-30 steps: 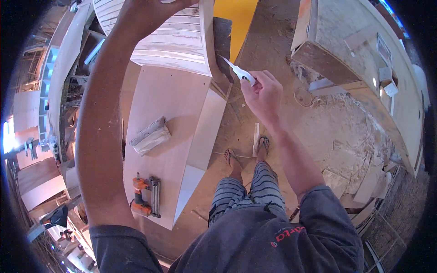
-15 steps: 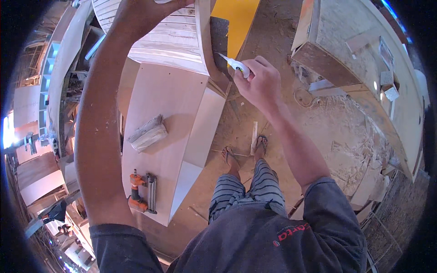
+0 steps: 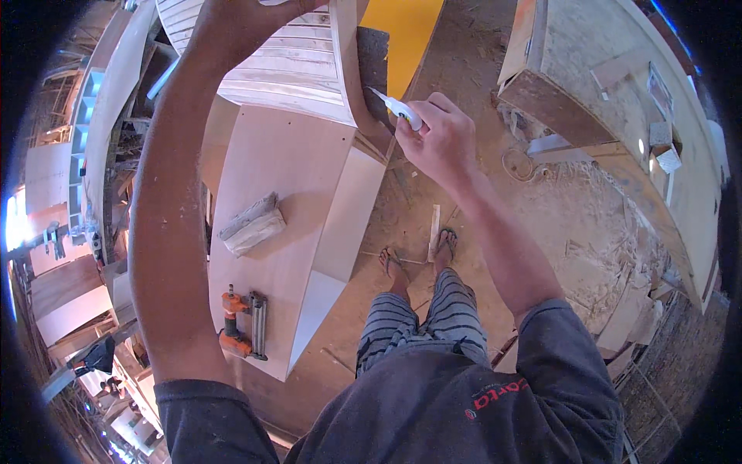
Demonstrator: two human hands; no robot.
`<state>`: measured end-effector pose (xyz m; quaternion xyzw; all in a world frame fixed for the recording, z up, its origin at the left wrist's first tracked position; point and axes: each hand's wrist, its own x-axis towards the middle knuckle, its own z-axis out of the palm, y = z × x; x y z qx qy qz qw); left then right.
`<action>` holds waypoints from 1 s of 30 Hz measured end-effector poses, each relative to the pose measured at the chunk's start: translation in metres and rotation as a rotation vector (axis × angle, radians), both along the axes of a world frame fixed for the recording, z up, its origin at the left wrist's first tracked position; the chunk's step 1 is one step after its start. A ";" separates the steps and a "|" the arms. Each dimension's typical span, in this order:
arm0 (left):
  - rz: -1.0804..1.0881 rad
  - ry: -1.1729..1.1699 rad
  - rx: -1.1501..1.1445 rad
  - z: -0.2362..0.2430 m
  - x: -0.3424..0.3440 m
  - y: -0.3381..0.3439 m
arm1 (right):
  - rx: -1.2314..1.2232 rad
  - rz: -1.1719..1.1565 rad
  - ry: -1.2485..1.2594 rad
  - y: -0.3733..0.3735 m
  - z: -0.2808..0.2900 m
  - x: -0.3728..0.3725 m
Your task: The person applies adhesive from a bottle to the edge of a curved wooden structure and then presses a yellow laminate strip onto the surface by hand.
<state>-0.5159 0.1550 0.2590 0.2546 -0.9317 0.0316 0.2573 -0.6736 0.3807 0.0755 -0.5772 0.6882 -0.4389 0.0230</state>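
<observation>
In my right hand (image 3: 440,143), the fingers are closed round a small white glue bottle (image 3: 406,114). Its thin nozzle points up and left, with the tip beside the curved wooden edge strip (image 3: 352,73) of a slatted wooden panel (image 3: 282,69). My left arm reaches up across the left side, and my left hand (image 3: 267,15) is cut off by the upper border. One of its digits stretches toward the panel's edge strip; the others are out of sight. Behind the nozzle stands a dark grey flat piece (image 3: 372,58).
Below the slats lies a pale wooden board (image 3: 290,170), bearing a rough block (image 3: 253,226) and an orange nail gun (image 3: 243,325). A yellow sheet (image 3: 413,31) stands beyond. At right is a large wooden cabinet (image 3: 587,100); wood shavings (image 3: 595,271) litter the floor.
The view has shifted very slightly. My right hand and the glue bottle have barely moved along the strip; my left arm keeps its place.
</observation>
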 end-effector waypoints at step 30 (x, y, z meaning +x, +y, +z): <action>0.020 0.031 0.044 0.000 -0.004 0.002 | -0.214 -0.043 -0.016 -0.008 0.022 -0.010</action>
